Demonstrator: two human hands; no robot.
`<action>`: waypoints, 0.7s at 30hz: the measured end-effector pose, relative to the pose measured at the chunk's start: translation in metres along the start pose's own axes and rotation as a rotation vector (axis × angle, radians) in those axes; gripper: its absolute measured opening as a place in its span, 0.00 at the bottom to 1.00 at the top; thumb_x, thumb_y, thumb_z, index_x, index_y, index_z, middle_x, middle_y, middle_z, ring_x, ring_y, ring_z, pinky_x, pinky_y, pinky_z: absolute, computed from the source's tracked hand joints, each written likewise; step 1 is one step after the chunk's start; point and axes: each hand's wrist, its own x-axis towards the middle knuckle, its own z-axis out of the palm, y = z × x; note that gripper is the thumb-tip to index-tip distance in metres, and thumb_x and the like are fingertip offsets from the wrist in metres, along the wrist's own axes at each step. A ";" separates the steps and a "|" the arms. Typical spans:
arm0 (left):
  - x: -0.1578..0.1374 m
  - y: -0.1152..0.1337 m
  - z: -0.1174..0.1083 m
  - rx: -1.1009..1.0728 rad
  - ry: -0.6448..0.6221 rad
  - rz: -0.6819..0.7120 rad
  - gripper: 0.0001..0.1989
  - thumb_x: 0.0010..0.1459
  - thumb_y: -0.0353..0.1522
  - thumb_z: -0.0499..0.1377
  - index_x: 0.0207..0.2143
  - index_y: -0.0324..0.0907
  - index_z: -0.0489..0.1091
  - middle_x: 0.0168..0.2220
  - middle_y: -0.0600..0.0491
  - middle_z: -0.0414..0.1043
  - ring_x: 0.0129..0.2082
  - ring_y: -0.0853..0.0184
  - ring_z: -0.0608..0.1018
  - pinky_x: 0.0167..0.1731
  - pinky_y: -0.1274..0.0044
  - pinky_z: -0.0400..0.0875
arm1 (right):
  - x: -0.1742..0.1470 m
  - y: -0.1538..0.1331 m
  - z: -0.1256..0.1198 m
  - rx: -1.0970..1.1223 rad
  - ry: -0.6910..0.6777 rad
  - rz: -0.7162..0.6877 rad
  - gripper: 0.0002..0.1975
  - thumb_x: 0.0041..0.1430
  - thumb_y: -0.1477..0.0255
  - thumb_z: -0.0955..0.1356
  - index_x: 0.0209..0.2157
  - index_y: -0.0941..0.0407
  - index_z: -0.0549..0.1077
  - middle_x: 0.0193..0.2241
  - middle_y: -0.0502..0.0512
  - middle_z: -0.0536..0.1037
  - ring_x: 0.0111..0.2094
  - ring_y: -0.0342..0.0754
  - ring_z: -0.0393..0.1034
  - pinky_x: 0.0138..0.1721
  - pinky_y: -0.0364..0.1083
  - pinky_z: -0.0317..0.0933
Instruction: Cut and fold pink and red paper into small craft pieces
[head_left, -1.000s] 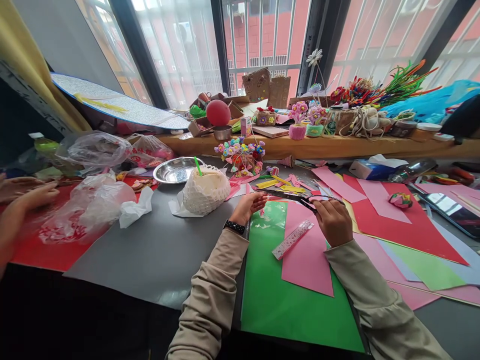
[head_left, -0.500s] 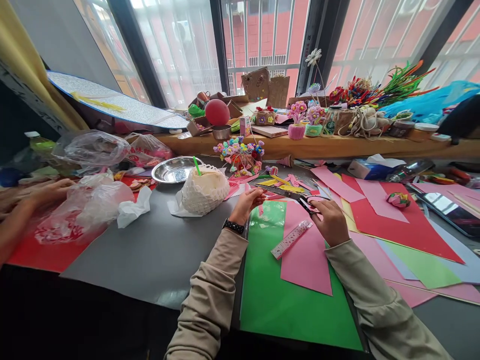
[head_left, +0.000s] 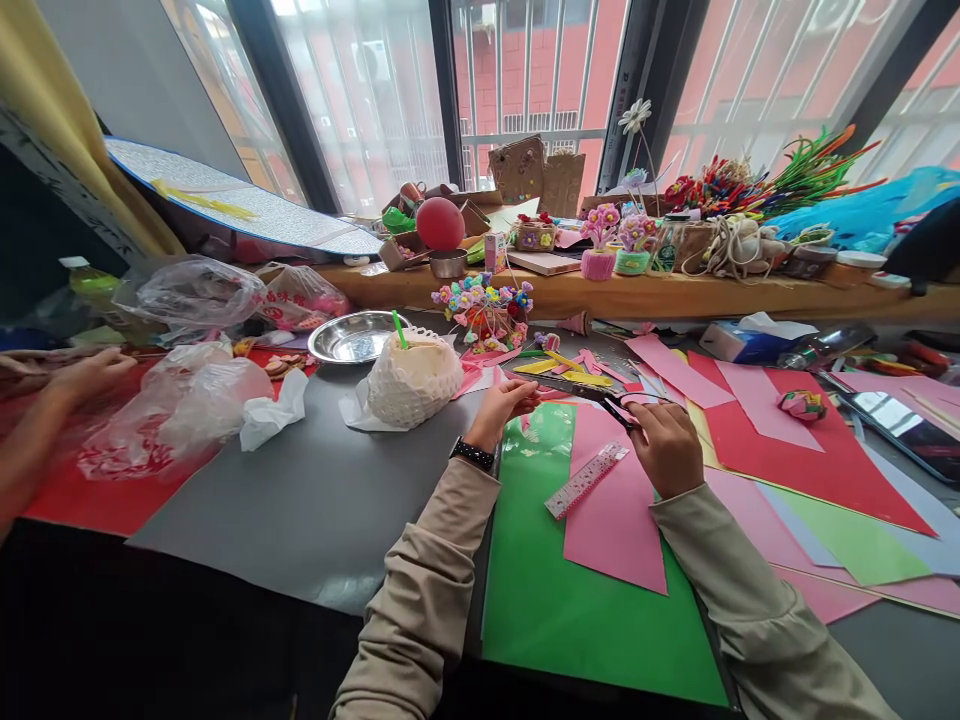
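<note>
My right hand (head_left: 671,448) grips dark-handled scissors (head_left: 616,411), fingers in the loops, and their blades point left toward my other hand. My left hand (head_left: 504,412) is closed in a pinch just off the blade tips; whatever is between its fingertips is too small to make out. Below the hands, a pink paper sheet (head_left: 611,530) lies on a green sheet (head_left: 585,640). Across both rests a pink patterned ruler (head_left: 586,480). Yellow and pink paper strips (head_left: 574,368) lie scattered beyond the scissors.
A fruit in white foam netting (head_left: 415,385) with a green straw stands left, before a metal plate (head_left: 352,338). A co-worker's hand (head_left: 94,375) is near plastic bags (head_left: 202,400). Red paper (head_left: 847,480) and a phone (head_left: 904,425) lie right. Crafts line the wooden ledge (head_left: 660,293).
The view has shifted slightly. My hands stay in nearly the same place, with the scissors handles closer together. The co-worker's hand has drawn back left from the plastic bag.
</note>
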 end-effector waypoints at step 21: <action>-0.001 0.003 -0.001 -0.135 -0.027 0.017 0.04 0.41 0.28 0.57 0.25 0.37 0.68 0.18 0.57 0.66 0.17 0.80 0.68 0.21 0.87 0.62 | 0.000 -0.002 0.000 0.125 0.033 0.056 0.13 0.44 0.81 0.61 0.35 0.59 0.68 0.27 0.54 0.72 0.32 0.49 0.61 0.37 0.46 0.56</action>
